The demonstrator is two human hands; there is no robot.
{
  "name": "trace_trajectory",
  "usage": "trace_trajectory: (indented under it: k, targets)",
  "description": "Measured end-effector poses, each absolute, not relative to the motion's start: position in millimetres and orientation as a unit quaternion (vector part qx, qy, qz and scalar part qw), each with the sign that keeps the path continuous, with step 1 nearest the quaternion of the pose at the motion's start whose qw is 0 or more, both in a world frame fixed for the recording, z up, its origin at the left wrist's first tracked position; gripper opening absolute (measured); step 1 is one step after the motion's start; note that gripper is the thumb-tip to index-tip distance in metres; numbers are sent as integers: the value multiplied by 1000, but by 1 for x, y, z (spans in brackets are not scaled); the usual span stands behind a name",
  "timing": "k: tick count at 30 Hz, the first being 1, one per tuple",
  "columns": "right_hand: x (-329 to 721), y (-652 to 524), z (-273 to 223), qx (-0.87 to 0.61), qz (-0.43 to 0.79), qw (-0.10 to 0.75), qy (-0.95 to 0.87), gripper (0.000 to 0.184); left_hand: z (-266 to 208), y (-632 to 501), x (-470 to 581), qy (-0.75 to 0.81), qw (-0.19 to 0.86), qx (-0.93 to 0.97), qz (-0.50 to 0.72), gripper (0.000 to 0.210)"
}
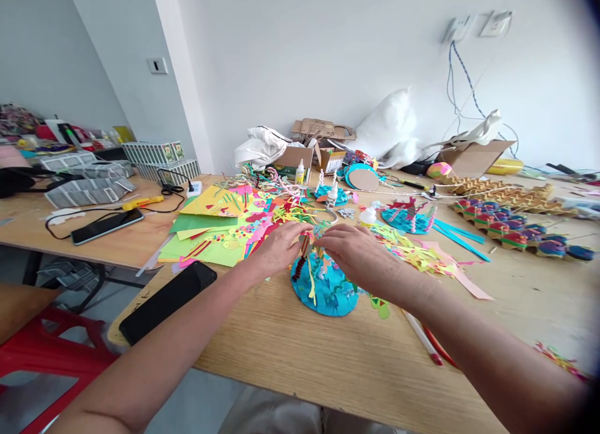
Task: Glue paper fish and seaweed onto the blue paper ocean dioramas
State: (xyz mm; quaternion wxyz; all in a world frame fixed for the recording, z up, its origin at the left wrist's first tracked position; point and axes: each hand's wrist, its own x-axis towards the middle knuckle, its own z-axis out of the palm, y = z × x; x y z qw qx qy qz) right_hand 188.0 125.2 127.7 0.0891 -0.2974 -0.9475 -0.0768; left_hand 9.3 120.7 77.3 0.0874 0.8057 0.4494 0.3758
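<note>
A round blue craft base (330, 296) stands near the table's front edge, with twisted pipe cleaners (299, 268) rising from it and curly paper pieces on top. Above its left side, my left hand (281, 246) has its fingers closed at a small red-striped paper cutout (305, 241). From the other side my right hand (354, 249) reaches over the base, fingers bent together close to the left fingertips. What its fingertips grip is hidden. A pale yellow paper strip (312, 284) hangs down in front of the base. Green paper cutouts (379, 306) lie at its right.
Coloured paper sheets (210, 234) and a black phone (169, 302) lie left. Beyond the hands are glue bottles (368, 216), another blue craft base (407, 219) and paper scraps (422, 251). Painted egg-carton pieces (520, 227) sit right; a red-tipped pencil (424, 340) lies under my right forearm.
</note>
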Motion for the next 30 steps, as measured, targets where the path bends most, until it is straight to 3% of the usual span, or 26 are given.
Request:
trace_trajectory:
  k: [15,22,30]
  targets:
    - [176,138,128,-307,-45,83,-947,24,64,108,12,423,120,773,457,49]
    - [178,141,129,-341,69,130,-928,23,75,103,13,373,69,750,542,49]
    - [178,149,133,-342,65,112,-931,31,81,103,18,380,-15,816,436,38]
